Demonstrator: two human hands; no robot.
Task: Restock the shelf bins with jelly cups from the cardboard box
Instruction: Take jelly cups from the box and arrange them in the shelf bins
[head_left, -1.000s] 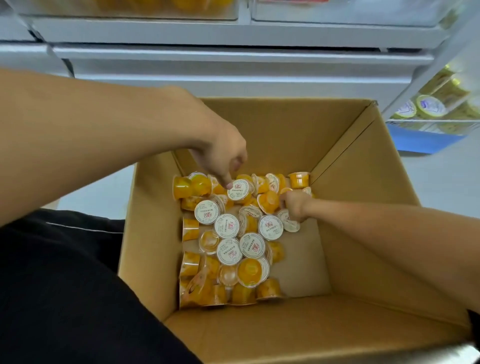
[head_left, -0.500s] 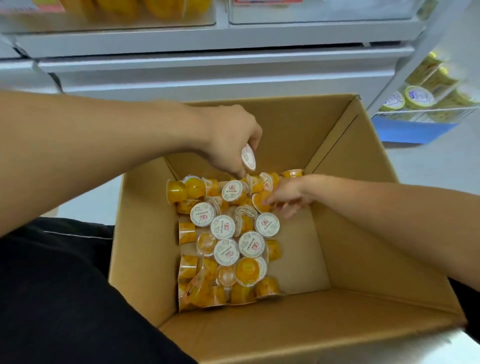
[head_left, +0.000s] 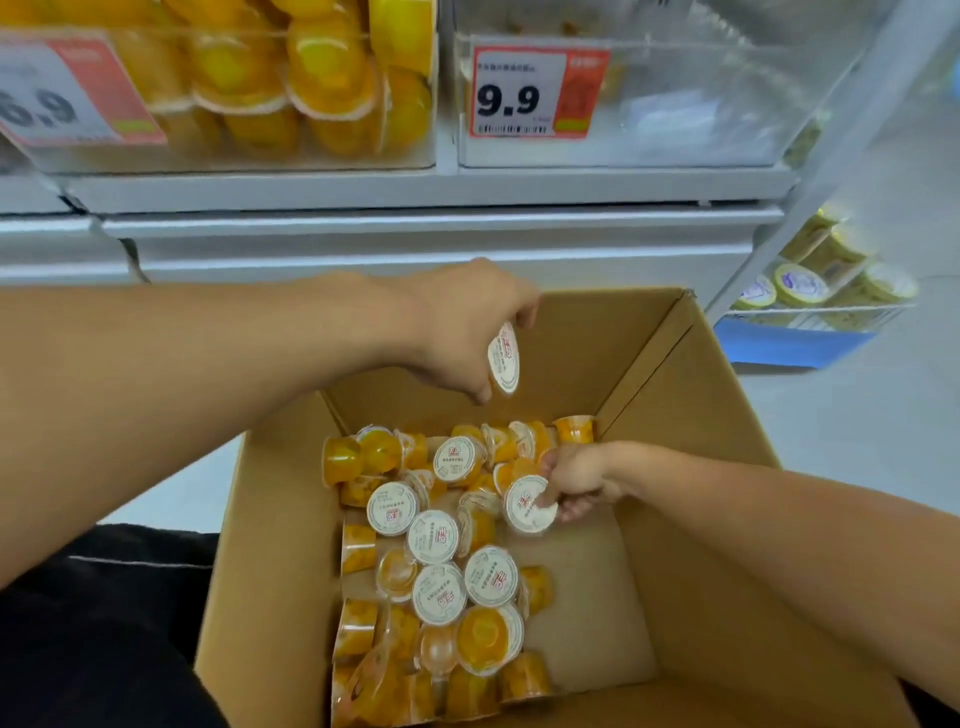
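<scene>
So the brown cardboard box (head_left: 675, 415) is the landmark here. 1 small white-lidded orange jelly cup (head_left: 504, 357) is held above the box's far wall by the left hand (head_left: 467, 332), fingers curled round it, the lid turned sideways to face right. It's already lifted out, and the clear plastic shelf bin with the 9.9 price tag (head_left: 675, 104) sits straight up and beyond the box, looking short on stock, so the left hand is judged the nearer one for the drop.

Down inside the box, near its far right corner, a second white-lidded cup (head_left: 524, 512) is pinched by the right hand (head_left: 576, 480), fingertips clamped on its rim. The loose pile of orange cups (head_left: 441, 587) is spread along the box's left side.
</scene>
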